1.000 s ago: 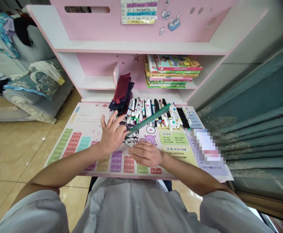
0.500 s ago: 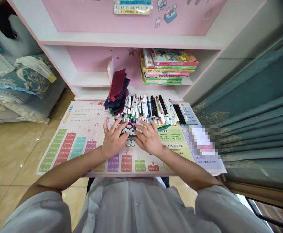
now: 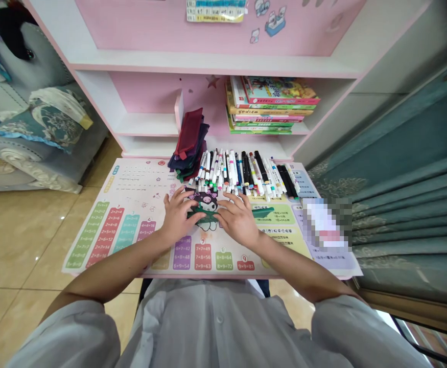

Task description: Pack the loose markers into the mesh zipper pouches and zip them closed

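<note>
A dark green fabric pouch (image 3: 207, 219) lies low over the middle of the desk, held between my two hands. My left hand (image 3: 178, 219) grips its left end with thumb and fingers. My right hand (image 3: 239, 219) pinches it further right, and the pouch's other end (image 3: 264, 211) sticks out beyond that hand. More green fabric shows between the hands than at the ends. Just behind them lies a wide row of markers (image 3: 231, 171), mostly white with some black ones. A stack of similar pouches (image 3: 188, 135), maroon on top, rests left of the markers.
The desk mat (image 3: 131, 176) is printed with multiplication tables and a cartoon figure. A blurred-out pale object (image 3: 325, 222) lies at the right edge. Stacked books (image 3: 271, 107) fill part of the shelf behind. A teal curtain (image 3: 392, 168) hangs on the right.
The green pouch shows more fabric between my hands, spread wider than before. My hands stay in nearly the same place over the desk. The whole view has shifted slightly.
</note>
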### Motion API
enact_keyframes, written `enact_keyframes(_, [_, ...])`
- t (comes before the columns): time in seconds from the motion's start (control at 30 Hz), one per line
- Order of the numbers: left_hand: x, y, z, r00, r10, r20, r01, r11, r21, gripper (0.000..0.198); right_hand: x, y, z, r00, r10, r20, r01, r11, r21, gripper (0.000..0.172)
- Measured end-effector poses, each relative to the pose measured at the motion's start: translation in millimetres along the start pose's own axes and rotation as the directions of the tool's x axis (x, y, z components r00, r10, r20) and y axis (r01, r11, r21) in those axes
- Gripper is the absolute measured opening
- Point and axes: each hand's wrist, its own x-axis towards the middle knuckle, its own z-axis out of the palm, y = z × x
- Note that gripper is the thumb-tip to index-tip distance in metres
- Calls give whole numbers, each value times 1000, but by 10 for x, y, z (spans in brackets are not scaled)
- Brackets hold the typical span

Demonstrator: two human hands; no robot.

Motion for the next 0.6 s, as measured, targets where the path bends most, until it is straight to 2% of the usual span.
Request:
enact_keyframes(0.1, [23,-24,1,999,-4,42,5,1000,-28,12,9,-2,-13,999,20,43,-21,1000,21,22])
enact_keyframes(0.33, [38,-11,-35,999,18,27,-17,999,-31,7,220,-48,-100,988,80,132,-100,982,159,29])
enact_keyframes(0.6, [25,8,-70,998,7,69,-5,1000,-28,10,517,-275,83,956,194,218,-243,942,230,31])
